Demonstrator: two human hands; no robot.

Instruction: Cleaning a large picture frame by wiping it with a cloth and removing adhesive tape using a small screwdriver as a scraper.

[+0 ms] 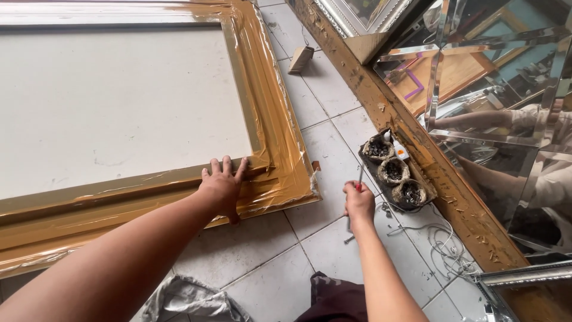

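left hand (223, 185) spread flat, pressing on the lower right corner of the big frame (271, 143) wrapped in brown tape, flat on the tiled floor (333, 143). right hand (358, 201) closed around a thin metal tool (360, 179), long axis pointing up and away. just right of it, tray (368, 167) with three little pots (393, 172). frame corner left of the tool hand, near, not touching.

A wooden block (301, 59) and white cable (444, 244) lie on floor tiles (333, 89).
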